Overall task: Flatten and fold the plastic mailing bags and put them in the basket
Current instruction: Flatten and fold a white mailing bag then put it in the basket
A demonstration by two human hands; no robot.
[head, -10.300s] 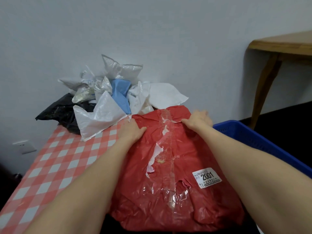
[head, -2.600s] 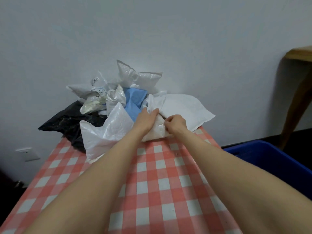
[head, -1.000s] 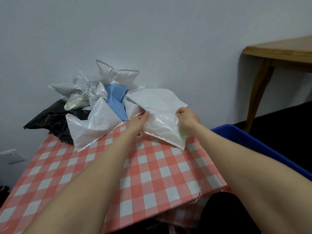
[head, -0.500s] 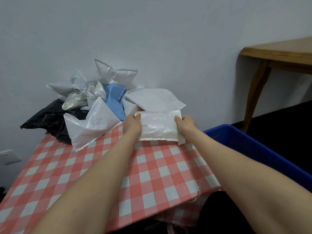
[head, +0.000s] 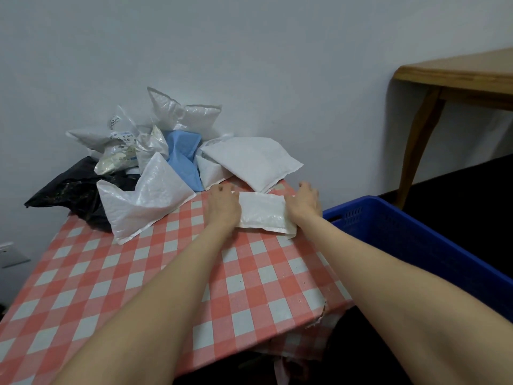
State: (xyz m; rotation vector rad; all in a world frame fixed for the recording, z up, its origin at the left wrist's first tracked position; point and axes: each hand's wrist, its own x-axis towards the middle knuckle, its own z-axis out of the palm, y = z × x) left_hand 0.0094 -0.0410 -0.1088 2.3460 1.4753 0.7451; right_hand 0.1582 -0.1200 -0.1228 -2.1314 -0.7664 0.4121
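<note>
Head view: the left hand (head: pixel 223 208) and right hand (head: pixel 304 204) press a small white bag (head: pixel 263 215) onto the checked desk (head: pixel 138 273), with straight, relaxed fingers on its two ends and gripping nothing. This looks like the flattening step, so the next move probably calls for a fold, then a pinch and lift to the blue basket (head: pixel 416 240) just right of the right fingers. Beyond the fingertips, a pile of bags (head: pixel 155 168) leans on a pale wall (head: pixel 249 51).

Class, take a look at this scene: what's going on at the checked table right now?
A person is flattening mailing bags with bare hands. The left hand and right hand press the two ends of a small white bag down on the checked table; it looks folded over. A pile of crumpled bags, white, blue and black, lies by the wall. The blue basket stands right of the table; this bag is not in it yet.
</note>
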